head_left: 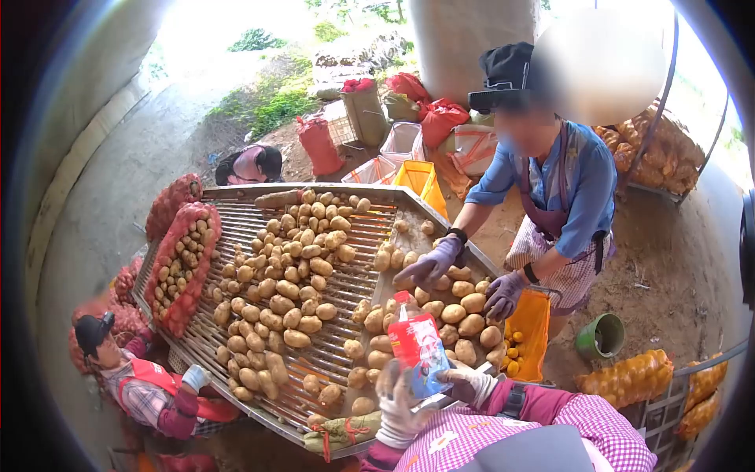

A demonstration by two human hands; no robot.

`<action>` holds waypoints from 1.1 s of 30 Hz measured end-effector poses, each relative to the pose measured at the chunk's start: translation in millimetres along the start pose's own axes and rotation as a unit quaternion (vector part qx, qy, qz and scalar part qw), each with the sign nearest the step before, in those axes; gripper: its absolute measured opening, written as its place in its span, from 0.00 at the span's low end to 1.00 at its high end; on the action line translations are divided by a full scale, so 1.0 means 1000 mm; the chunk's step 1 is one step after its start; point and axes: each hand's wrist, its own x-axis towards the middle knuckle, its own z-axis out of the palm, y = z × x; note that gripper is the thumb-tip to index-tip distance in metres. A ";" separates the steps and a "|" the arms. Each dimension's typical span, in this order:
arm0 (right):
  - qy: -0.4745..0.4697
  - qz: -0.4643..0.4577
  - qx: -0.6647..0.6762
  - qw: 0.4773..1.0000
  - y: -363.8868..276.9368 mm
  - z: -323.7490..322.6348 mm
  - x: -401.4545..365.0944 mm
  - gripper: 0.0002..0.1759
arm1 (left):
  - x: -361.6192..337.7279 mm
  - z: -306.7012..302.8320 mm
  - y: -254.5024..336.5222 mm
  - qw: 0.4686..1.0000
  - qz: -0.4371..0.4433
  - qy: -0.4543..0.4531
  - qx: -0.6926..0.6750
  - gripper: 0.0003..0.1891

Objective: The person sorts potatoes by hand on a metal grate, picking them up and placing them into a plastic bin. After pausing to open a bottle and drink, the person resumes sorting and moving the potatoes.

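A red and blue spouted pouch (pixel 418 346) with a red cap stands upright in front of me, above the near edge of the sorting table. My right hand (pixel 469 383), in a pale glove, grips its lower right side. At its lower left edge is my left hand (pixel 397 409), gloved too, with the fingers closed against the pouch; part of its grip is hidden. Behind the pouch, potatoes (pixel 464 315) lie on the table's right section. More potatoes (pixel 275 291) are heaped on the slatted metal rack (pixel 346 291) to the left.
Across the table, a co-worker in purple gloves (pixel 429 267) reaches over the potatoes. Another person in a red apron (pixel 153 376) stands at left, beside a red mesh sack (pixel 182 267) of potatoes. An orange bag (pixel 528 326) hangs at the right edge; a green bucket (pixel 600 337) stands on the ground.
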 end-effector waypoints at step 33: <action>0.098 -0.278 -0.395 0.870 -0.059 0.051 0.012 0.61 | -0.113 -0.074 -0.119 0.858 -0.422 0.050 0.288 0.30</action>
